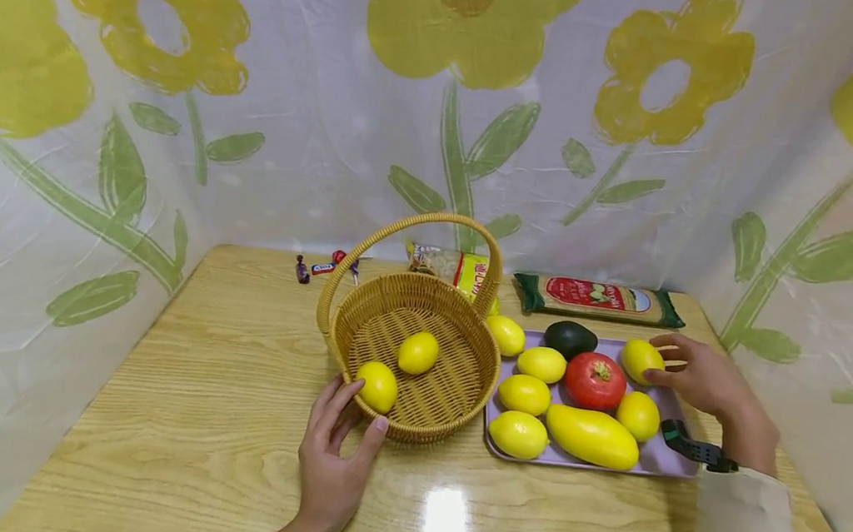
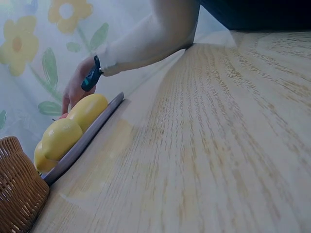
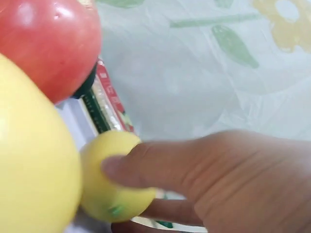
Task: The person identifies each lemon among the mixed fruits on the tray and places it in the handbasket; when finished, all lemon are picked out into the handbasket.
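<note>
My right hand (image 1: 704, 375) pinches a yellow lemon (image 1: 643, 362) at the far right corner of the lilac tray (image 1: 670, 460). In the right wrist view the thumb lies across this lemon (image 3: 116, 194), with fingers behind it. My left hand (image 1: 335, 468) holds the near-left rim of a round wicker basket (image 1: 413, 434) with an arched handle. Inside the basket are two lemons: one (image 1: 418, 353) on the woven bottom, another (image 1: 376, 387) against the wall by my left fingertips. More lemons (image 1: 524, 395), a red round fruit (image 1: 595, 381) and a long yellow fruit (image 1: 593, 438) lie on the tray.
A dark avocado (image 1: 570, 339) sits at the tray's back edge. Behind stand a green-ended noodle pack (image 1: 597, 300) and a clear and yellow snack bag (image 1: 445, 263). Small wrapped candies (image 1: 321, 268) lie back left. Flowered curtains (image 1: 295, 122) enclose the wooden table (image 1: 182, 405).
</note>
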Available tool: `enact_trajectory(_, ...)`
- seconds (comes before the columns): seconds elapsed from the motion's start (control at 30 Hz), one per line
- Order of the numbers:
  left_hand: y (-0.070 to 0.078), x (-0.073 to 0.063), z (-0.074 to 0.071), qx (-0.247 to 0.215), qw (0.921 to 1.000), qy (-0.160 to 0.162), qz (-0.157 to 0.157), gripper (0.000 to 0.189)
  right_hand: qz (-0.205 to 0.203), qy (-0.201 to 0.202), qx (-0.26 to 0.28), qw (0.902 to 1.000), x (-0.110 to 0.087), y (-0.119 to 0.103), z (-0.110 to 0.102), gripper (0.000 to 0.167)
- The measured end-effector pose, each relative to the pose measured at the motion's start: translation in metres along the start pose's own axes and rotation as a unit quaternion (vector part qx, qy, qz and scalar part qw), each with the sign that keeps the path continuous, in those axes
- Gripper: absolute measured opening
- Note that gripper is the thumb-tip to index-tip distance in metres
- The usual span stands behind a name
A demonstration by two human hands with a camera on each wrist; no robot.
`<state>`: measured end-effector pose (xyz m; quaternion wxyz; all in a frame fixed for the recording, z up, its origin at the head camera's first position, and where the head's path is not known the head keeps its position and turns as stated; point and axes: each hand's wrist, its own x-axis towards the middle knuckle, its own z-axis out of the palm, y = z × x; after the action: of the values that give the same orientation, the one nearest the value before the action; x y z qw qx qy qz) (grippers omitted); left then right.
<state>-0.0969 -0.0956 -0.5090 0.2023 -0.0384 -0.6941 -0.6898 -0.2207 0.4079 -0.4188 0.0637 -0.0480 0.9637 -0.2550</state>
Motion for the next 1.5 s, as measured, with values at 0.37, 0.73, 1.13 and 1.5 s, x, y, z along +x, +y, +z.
enact_trajectory(0.37, -0.001, -0.001, -0.001, 0.004, 1.0, -0.002, 0.002, 0.055, -0.055, 0.052, 0.095, 0.9925, -0.005, -0.02, -0.004, 0.053)
enact_trajectory(0.73, -0.002, 0.0, 0.001, -0.002, 1.0, -0.001, 0.009, 0.055, -0.247, -0.081, 0.208, 0.9428, -0.006, -0.137, 0.025, 0.046)
enact_trajectory(1.13, -0.002, 0.001, 0.002, 0.002, 1.0, -0.008, 0.001, 0.056, -0.336, -0.137, 0.142, 0.921, -0.013, -0.207, 0.088, 0.042)
enact_trajectory(1.5, 0.001, 0.002, 0.002, -0.003, 1.0, -0.003, 0.007, 0.056, -0.309, -0.057, 0.246, 0.917, -0.042, -0.125, 0.05, 0.036)
